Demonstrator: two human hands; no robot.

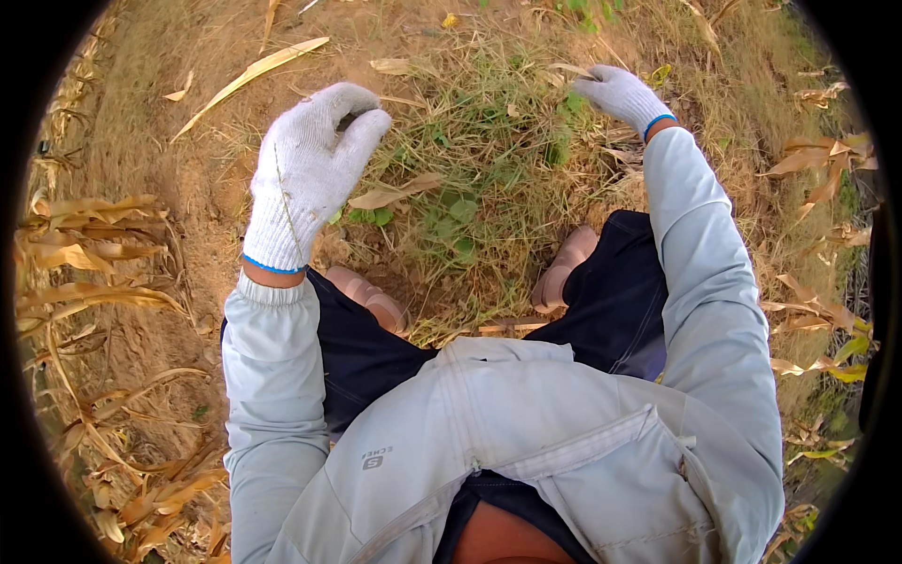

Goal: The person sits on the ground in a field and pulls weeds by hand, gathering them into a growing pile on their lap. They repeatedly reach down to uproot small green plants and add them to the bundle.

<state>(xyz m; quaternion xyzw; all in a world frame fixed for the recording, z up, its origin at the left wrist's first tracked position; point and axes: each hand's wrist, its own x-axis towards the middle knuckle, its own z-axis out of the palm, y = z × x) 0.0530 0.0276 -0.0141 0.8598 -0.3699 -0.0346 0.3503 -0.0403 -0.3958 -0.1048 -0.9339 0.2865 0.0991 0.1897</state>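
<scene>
My left hand (315,155), in a white knitted glove with a blue cuff edge, hovers left of a pile of cut grass and weeds (470,127). Its fingers curl toward the thumb, with a small dark gap between; whatever they may hold is hidden. A thin dry stem (285,197) lies across the back of this glove. Farther out, my right hand (620,96), gloved the same way, reaches to the right edge of the pile. Its fingers stretch leftward beside a dry leaf strip (570,70), and I see nothing gripped in them.
Both my feet, in pinkish-tan shoes (567,270), flank the near side of the pile. A broad dry leaf (398,190) lies on the grass. Dry corn stalks (94,291) line the left, and more dry leaves (817,169) stand at the right. A long pale leaf (254,83) rests on bare soil.
</scene>
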